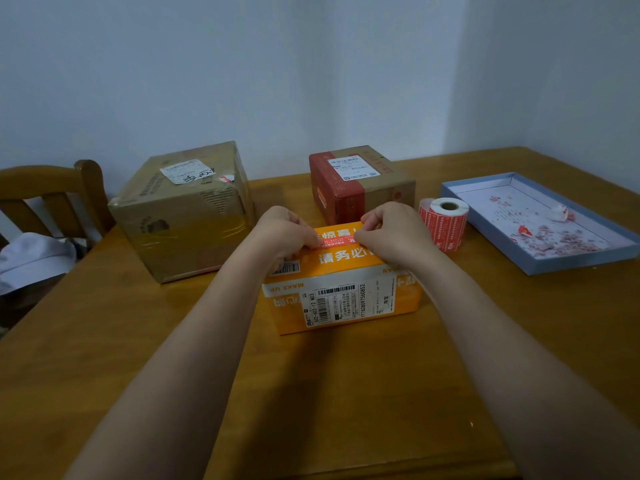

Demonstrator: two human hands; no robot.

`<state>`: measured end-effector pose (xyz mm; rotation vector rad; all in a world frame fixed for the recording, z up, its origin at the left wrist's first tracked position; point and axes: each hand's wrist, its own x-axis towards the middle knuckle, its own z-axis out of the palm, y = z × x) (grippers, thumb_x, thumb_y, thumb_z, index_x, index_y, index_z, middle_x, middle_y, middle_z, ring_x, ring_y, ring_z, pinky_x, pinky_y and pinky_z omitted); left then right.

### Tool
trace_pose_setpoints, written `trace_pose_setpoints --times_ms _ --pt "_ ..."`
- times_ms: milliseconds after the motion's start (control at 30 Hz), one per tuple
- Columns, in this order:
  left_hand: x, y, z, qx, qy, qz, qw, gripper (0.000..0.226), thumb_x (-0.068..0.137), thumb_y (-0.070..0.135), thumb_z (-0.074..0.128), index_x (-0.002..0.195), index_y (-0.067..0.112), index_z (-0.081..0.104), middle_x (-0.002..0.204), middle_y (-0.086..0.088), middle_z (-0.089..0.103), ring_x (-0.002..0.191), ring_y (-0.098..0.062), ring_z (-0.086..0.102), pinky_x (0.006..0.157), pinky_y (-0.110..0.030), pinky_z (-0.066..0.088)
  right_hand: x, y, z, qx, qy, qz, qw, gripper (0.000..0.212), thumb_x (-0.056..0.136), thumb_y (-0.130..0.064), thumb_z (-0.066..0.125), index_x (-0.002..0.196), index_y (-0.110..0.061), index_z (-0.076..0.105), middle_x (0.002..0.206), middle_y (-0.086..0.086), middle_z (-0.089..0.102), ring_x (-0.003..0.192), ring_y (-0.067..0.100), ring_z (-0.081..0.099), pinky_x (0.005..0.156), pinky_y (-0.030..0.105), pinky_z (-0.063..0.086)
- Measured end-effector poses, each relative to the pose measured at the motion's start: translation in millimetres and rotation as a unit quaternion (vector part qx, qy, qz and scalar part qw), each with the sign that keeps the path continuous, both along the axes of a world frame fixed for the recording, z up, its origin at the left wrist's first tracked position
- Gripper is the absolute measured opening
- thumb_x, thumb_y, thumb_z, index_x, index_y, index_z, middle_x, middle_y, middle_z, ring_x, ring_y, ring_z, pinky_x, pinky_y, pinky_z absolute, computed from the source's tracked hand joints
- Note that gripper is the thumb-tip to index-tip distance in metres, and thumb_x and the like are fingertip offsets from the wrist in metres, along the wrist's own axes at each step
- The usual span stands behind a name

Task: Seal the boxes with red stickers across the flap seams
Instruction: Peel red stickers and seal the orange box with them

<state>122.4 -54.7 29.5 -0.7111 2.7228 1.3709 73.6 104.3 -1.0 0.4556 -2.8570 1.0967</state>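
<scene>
An orange box [341,289] sits at the middle of the wooden table [346,393], its near face covered by a white shipping label with barcodes. A red sticker [337,241] lies across the top of the box, running from 9 to 3 o'clock. The left hand [287,233] has its fingers curled down on the sticker's 9 o'clock end, and the right hand [391,233] has its fingers curled on the 3 o'clock end; each seems to pinch or press the strip against the box top, though the fingertips are hidden under the knuckles, so whether the sticker is fully stuck down cannot be told. Both forearms reach in from 6 o'clock.

Just beside the orange box at 3 o'clock stands a sticker roll [444,223], on end, red labels wound round a white core. Farther out at 3 o'clock lies a shallow blue tray [533,268] with red and white paper scraps scattered on its pale floor.

At 12 o'clock from the orange box, near but apart, is a brown box [363,185] with a red band and a white label on top. At 10 o'clock is a larger brown carton [183,216], taped with clear tape, with a label on top. At 9 o'clock, past the table edge, a wooden chair [52,188] holds a pale cloth [34,254].
</scene>
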Motion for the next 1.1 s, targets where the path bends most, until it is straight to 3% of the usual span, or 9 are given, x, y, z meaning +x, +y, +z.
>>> trace_pose_setpoints --times_ms 167,267,400,600,700,833,967,1100 --pt "-2.6 -0.5 -0.4 -0.004 -0.011 -0.004 1.0 0.027 0.08 0.02 0.077 0.103 0.008 0.066 0.078 -0.006 0.067 0.056 -0.011 0.053 0.053 -0.024 0.045 1.6 0.1 6.6 0.039 -0.019 0.005 0.999 0.009 0.084 -0.031 0.066 0.085 -0.032 0.058 0.128 0.003 0.051 0.126 0.026 0.033 0.092 0.038 0.034" --pt "-3.4 -2.9 -2.6 -0.001 -0.007 0.005 1.0 0.044 0.078 0.021 0.079 0.113 0.013 0.055 0.078 -0.005 0.068 0.058 -0.011 0.057 0.063 -0.028 0.053 0.7 1.6 10.8 0.028 -0.068 0.014 0.997 0.03 0.086 -0.029 0.066 0.111 -0.032 0.052 0.136 0.004 0.039 0.131 0.025 0.028 0.091 0.037 0.032" --pt "-6.2 -5.2 -3.4 0.017 -0.011 0.012 1.0 0.072 0.078 0.019 0.08 0.138 0.018 0.041 0.086 -0.004 0.068 0.06 -0.01 0.059 0.069 -0.028 0.056 -0.1 4.3 17.0 0.017 -0.108 0.029 0.994 0.036 0.09 -0.029 0.063 0.123 -0.034 0.051 0.138 0.004 0.04 0.134 0.025 0.026 0.101 0.042 0.034" --pt "-10.6 -9.3 -0.6 0.032 -0.046 -0.012 0.998 0.056 0.081 0.015 0.075 0.133 0.016 0.054 0.088 -0.01 0.071 0.057 -0.01 0.053 0.06 -0.024 0.045 -0.9 0.7 18.2 -0.019 -0.143 0.008 0.99 0.023 0.092 -0.021 0.061 0.11 -0.035 0.058 0.128 0.005 0.044 0.132 0.026 0.03 0.104 0.044 0.039" --pt "-14.0 -8.5 1.1 0.028 -0.066 -0.011 0.997 0.045 0.083 0.014 0.074 0.125 0.017 0.059 0.085 -0.008 0.068 0.054 -0.009 0.05 0.052 -0.021 0.044 -3.6 -1.5 19.4 -0.021 -0.148 0.001 0.989 0.027 0.092 -0.017 0.061 0.114 -0.033 0.06 0.126 0.005 0.044 0.132 0.027 0.029 0.105 0.043 0.038" --pt "-15.4 -8.6 1.8 0.017 -0.083 -0.008 0.996 0.034 0.083 0.013 0.074 0.114 0.018 0.061 0.078 -0.006 0.065 0.051 -0.008 0.049 0.04 -0.019 0.038 -9.3 -5.6 18.3 -0.029 -0.148 -0.008 0.988 0.03 0.089 -0.009 0.062 0.102 -0.036 0.059 0.106 -0.001 0.042 0.13 0.026 0.027 0.094 0.038 0.037" --pt "-15.7 -6.6 3.2 0.009 -0.086 -0.013 0.996 0.03 0.083 0.012 0.073 0.111 0.017 0.062 0.073 -0.004 0.062 0.049 -0.009 0.047 0.04 -0.019 0.036 -15.7 -7.4 14.0 -0.02 -0.142 -0.002 0.99 0.03 0.087 -0.01 0.064 0.096 -0.038 0.057 0.122 -0.001 0.049 0.129 0.026 0.028 0.094 0.038 0.036" --pt "-12.4 -6.4 2.5 0.002 -0.074 -0.019 0.997 0.031 0.084 0.016 0.073 0.112 0.018 0.061 0.068 -0.003 0.06 0.048 -0.007 0.047 0.035 -0.018 0.035 -19.8 -5.0 10.9 -0.033 -0.154 0.0 0.987 0.023 0.088 -0.012 0.063 0.092 -0.035 0.06 0.108 -0.002 0.046 0.128 0.025 0.033 0.097 0.037 0.041"
